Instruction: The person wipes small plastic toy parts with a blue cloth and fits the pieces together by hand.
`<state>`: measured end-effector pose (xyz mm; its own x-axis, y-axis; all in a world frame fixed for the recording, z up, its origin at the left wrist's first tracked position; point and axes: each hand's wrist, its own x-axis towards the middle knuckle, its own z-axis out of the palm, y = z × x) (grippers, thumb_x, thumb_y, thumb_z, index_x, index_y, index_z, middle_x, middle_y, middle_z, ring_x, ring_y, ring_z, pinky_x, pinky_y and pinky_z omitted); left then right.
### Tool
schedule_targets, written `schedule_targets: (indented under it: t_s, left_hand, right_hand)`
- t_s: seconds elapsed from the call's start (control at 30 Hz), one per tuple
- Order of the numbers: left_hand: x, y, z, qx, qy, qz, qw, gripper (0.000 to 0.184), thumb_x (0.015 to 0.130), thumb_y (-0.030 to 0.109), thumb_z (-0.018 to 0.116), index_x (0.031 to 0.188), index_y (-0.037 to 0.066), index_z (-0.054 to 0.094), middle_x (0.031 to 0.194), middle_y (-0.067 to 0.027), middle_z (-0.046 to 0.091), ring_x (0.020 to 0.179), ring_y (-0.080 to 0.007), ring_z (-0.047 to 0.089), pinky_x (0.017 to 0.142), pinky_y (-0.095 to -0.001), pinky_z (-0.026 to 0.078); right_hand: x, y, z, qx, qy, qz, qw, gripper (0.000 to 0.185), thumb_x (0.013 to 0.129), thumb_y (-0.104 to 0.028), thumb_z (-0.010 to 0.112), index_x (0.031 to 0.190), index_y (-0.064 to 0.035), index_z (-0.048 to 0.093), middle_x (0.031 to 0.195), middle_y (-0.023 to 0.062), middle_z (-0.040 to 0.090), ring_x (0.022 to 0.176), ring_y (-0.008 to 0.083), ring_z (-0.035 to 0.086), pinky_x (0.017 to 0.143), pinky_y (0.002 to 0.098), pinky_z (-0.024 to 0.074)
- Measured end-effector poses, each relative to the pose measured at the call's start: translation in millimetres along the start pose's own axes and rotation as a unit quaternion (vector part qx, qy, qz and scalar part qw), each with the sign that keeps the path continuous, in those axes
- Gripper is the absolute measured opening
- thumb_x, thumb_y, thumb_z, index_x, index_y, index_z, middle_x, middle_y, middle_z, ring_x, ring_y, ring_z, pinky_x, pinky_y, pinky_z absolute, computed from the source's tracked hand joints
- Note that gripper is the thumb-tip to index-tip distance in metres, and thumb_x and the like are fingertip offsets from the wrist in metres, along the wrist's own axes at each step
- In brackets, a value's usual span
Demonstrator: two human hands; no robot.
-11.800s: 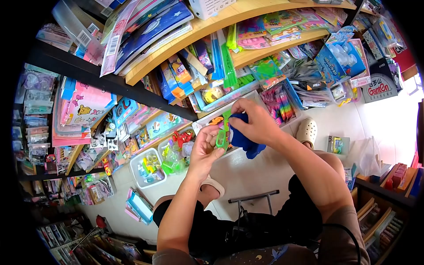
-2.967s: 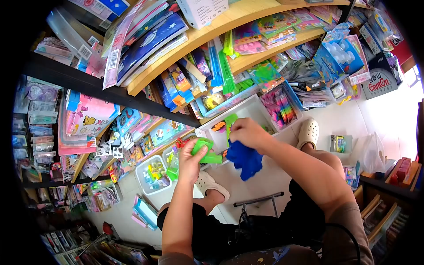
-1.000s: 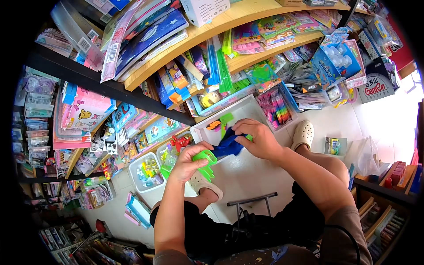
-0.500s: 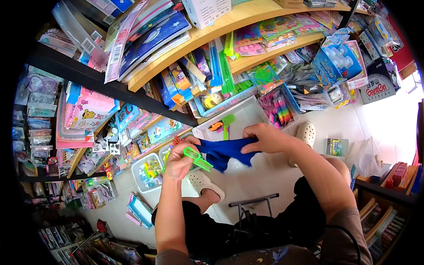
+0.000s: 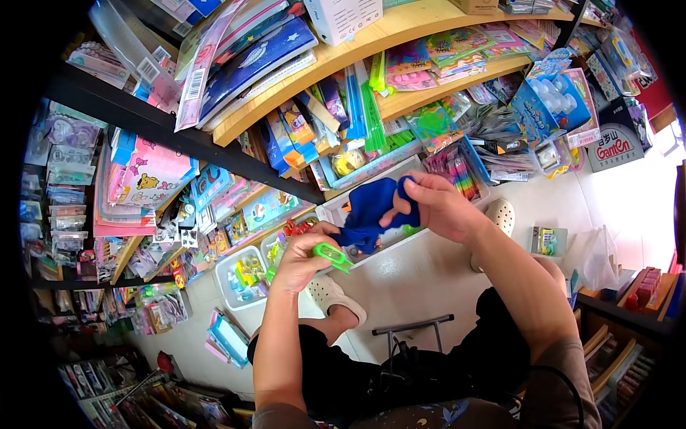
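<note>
A piece of dark blue cloth (image 5: 370,207) is spread between my two hands, above a white bin (image 5: 382,262). My left hand (image 5: 296,263) is closed, pinching the lower left end of the cloth. The same hand also holds a bright green, narrow plastic piece (image 5: 331,255), which sticks out past the thumb; its exact kind cannot be made out. My right hand (image 5: 446,206) grips the cloth's right edge, with fingertips showing against it. The cloth hides much of the bin's inside.
A clear tub (image 5: 241,279) with small yellow and blue items stands on the floor at left. A bin of rainbow-coloured packs (image 5: 457,175) sits beyond my right hand. Crowded shelves (image 5: 286,89) rise ahead. A folding stool's metal frame (image 5: 414,325) stands between my legs.
My right hand has moved up and slightly right, lifting and spreading the blue cloth over the bin. My left hand has shifted slightly right, still holding the cloth and green piece.
</note>
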<state>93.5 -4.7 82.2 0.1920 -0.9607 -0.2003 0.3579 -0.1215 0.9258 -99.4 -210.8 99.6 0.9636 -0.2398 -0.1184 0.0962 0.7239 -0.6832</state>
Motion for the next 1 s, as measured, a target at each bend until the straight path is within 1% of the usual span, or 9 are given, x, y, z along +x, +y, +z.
schedule_targets:
  t_s: [0.07, 0.1, 0.2, 0.23, 0.33, 0.57, 0.67, 0.77, 1.0]
  left_hand:
    - [3.3, -6.6, 0.8, 0.020, 0.000, -0.026, 0.999, 0.025, 0.064, 0.001, 0.070, 0.088, 0.001, 0.066, 0.106, -0.0054, 0.052, 0.091, -0.0128, 0.055, 0.081, -0.0271, 0.044]
    - [4.2, -8.6, 0.8, 0.033, -0.008, -0.037, 0.999, 0.024, 0.065, 0.001, 0.070, 0.089, 0.001, 0.066, 0.107, -0.0057, 0.052, 0.093, -0.0130, 0.054, 0.082, -0.0273, 0.044]
    - [7.2, -9.4, 6.8, 0.061, -0.027, -0.048, 0.997, 0.023, 0.068, 0.000, 0.070, 0.091, 0.000, 0.065, 0.106, -0.0053, 0.054, 0.091, -0.0130, 0.055, 0.081, -0.0267, 0.045]
    - [7.3, -9.6, 9.2, 0.058, -0.026, -0.051, 0.997, 0.023, 0.069, 0.000, 0.070, 0.091, 0.000, 0.065, 0.105, -0.0048, 0.054, 0.090, -0.0128, 0.056, 0.080, -0.0264, 0.045]
    - [6.5, -11.8, 12.3, 0.053, -0.024, -0.057, 0.997, 0.023, 0.071, -0.001, 0.069, 0.093, 0.000, 0.064, 0.102, -0.0035, 0.056, 0.088, -0.0122, 0.057, 0.078, -0.0253, 0.046]
    - [4.8, -16.5, 7.6, 0.050, -0.001, -0.066, 0.997, 0.022, 0.073, -0.001, 0.069, 0.094, 0.000, 0.063, 0.099, -0.0022, 0.056, 0.089, -0.0109, 0.055, 0.077, -0.0246, 0.045]
    - [5.1, -18.4, 6.7, 0.060, 0.002, -0.055, 0.997, 0.022, 0.073, 0.000, 0.069, 0.094, 0.000, 0.063, 0.099, -0.0019, 0.056, 0.089, -0.0107, 0.054, 0.078, -0.0240, 0.044]
    - [5.4, -19.7, 9.0, 0.065, 0.018, -0.050, 0.996, 0.024, 0.072, -0.002, 0.067, 0.095, -0.001, 0.064, 0.100, -0.0030, 0.058, 0.089, -0.0124, 0.056, 0.079, -0.0263, 0.045]
    - [6.6, -17.6, 11.7, 0.101, 0.012, -0.065, 0.993, 0.024, 0.071, -0.001, 0.067, 0.095, 0.000, 0.065, 0.100, -0.0035, 0.057, 0.093, -0.0137, 0.055, 0.080, -0.0268, 0.044]
  right_hand:
    - [4.8, 5.0, 5.9, 0.031, 0.044, 0.061, 0.997, 0.024, 0.094, -0.029, 0.045, 0.096, -0.0058, 0.050, 0.078, 0.0020, 0.052, 0.081, 0.0201, 0.058, 0.081, 0.0354, 0.0473]
    - [7.5, 5.0, 15.4, -0.015, 0.081, 0.085, 0.993, 0.025, 0.096, -0.030, 0.041, 0.091, -0.0063, 0.049, 0.078, 0.0018, 0.049, 0.070, 0.0190, 0.053, 0.075, 0.0329, 0.0415]
    - [13.4, 15.7, 19.0, -0.319, 0.024, 0.048, 0.946, 0.019, 0.096, -0.022, 0.039, 0.091, -0.0052, 0.047, 0.070, 0.0007, 0.048, 0.062, 0.0093, 0.049, 0.060, 0.0237, 0.0401]
    - [13.7, 13.9, 31.1, -0.325, 0.032, 0.073, 0.942, 0.014, 0.095, -0.016, 0.041, 0.090, -0.0045, 0.046, 0.065, 0.0001, 0.045, 0.057, 0.0082, 0.045, 0.054, 0.0242, 0.0383]
    - [17.0, 25.1, 33.7, -0.406, -0.028, -0.025, 0.913, 0.010, 0.093, -0.013, 0.044, 0.090, -0.0036, 0.044, 0.065, 0.0008, 0.046, 0.055, 0.0090, 0.043, 0.052, 0.0257, 0.0377]
    - [22.9, 34.0, 32.3, -0.442, -0.074, -0.045, 0.893, 0.008, 0.090, -0.010, 0.047, 0.095, -0.0039, 0.046, 0.067, 0.0041, 0.051, 0.061, 0.0125, 0.047, 0.057, 0.0285, 0.0408]
    - [22.5, 33.5, 34.6, -0.449, -0.047, -0.007, 0.892, 0.009, 0.088, -0.008, 0.049, 0.096, -0.0040, 0.048, 0.069, 0.0052, 0.054, 0.063, 0.0139, 0.051, 0.060, 0.0290, 0.0422]
    - [18.5, 27.4, 41.0, -0.428, -0.040, 0.006, 0.903, 0.010, 0.084, -0.006, 0.052, 0.094, -0.0030, 0.050, 0.078, 0.0092, 0.059, 0.070, 0.0211, 0.056, 0.066, 0.0318, 0.0444]
    - [17.2, 47.8, 33.7, -0.566, -0.033, -0.151, 0.810, 0.016, 0.077, -0.003, 0.060, 0.090, -0.0039, 0.051, 0.079, 0.0130, 0.057, 0.073, 0.0329, 0.057, 0.066, 0.0387, 0.0448]
